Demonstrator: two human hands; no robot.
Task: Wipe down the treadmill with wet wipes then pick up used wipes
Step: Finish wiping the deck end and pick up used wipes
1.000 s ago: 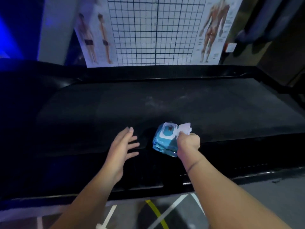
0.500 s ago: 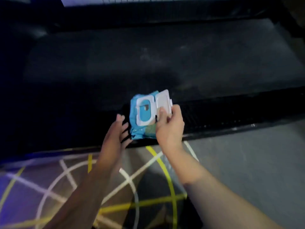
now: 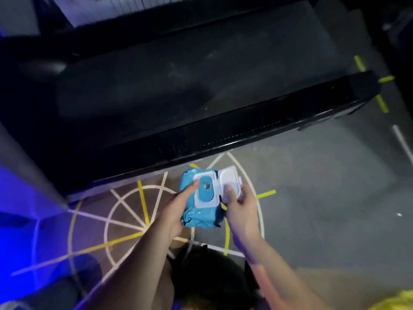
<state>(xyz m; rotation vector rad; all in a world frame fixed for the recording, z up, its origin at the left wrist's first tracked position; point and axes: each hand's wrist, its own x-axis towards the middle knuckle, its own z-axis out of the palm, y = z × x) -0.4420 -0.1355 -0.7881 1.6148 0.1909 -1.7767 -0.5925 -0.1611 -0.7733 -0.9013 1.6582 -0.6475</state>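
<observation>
A blue pack of wet wipes [image 3: 201, 214] with a white flip lid hangs in the air over the floor, just in front of the treadmill. Its lid is swung open to the right. My left hand [image 3: 176, 209] holds the pack from the left and below, with the thumb lying on the white frame beside the opening. My right hand [image 3: 240, 205] pinches the open lid, thumb on top. No wipe sticks out of the opening. The treadmill's dark belt [image 3: 201, 70] fills the upper half of the view, with its glossy black side rail [image 3: 245, 135] nearest me.
Grey floor with white and yellow tape lines [image 3: 143, 202] lies under my hands. A grey post [image 3: 26, 162] slants down the left side under blue light. Bare floor spreads to the right of the treadmill's rail. A yellow item [image 3: 397, 302] shows at the bottom right corner.
The pack has come off the treadmill rail toward me and now hangs over the floor. My left hand, open before, has taken hold of it. The view has tilted down.
</observation>
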